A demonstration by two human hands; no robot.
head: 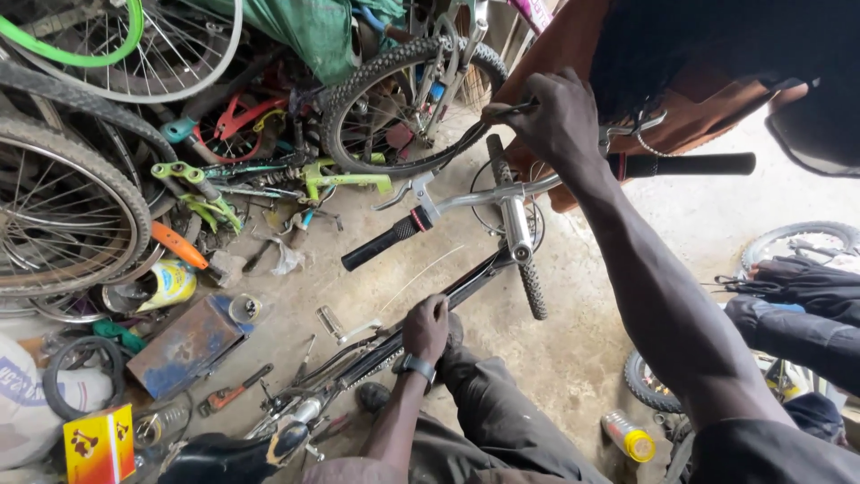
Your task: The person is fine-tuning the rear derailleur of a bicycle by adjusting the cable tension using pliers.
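Left hand (426,326): fist closed around the black metal bicycle frame tube (448,300), low at centre.
Right hand (557,118): pinching a thin dark tool (512,109) above the silver handlebar (488,194).
Risk: I judge the tool may slip; the front wheel (524,260) could swing.

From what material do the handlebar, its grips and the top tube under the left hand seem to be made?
Handlebar: probably bare metal, since it looks silver and shiny. Grips: likely rubber or foam, being matte black and ribbed at the inner end. Top tube, gripped by the left hand: apparently painted metal, glossy black with bright reflections. The right hand holds a thin dark tool.
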